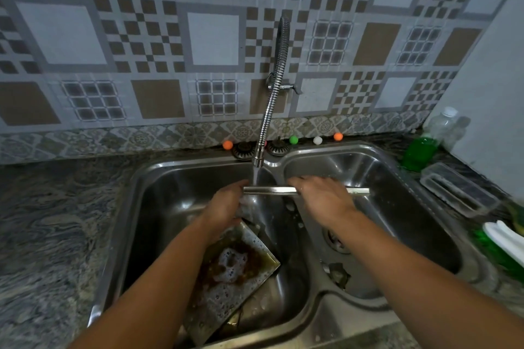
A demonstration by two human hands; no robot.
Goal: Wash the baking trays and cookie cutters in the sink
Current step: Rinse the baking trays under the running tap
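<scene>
I hold a metal baking tray (272, 190) almost edge-on under the running tap (258, 160), level across the divider of the double sink (158, 173). My left hand (226, 204) grips its left end over the left basin. My right hand (320, 195) lies over the tray's right part above the right basin. Below, a second baking tray (241, 272) leans tilted in the left basin, with brown dirty water and foam on it. No cookie cutter is clearly visible.
A green dish-soap bottle (419, 150) and a clear plastic container (456, 188) stand on the counter to the right. A green and white scrubber (502, 238) lies at the right edge. Small coloured balls (293, 139) and two sink strainers (243, 149) sit behind the sink.
</scene>
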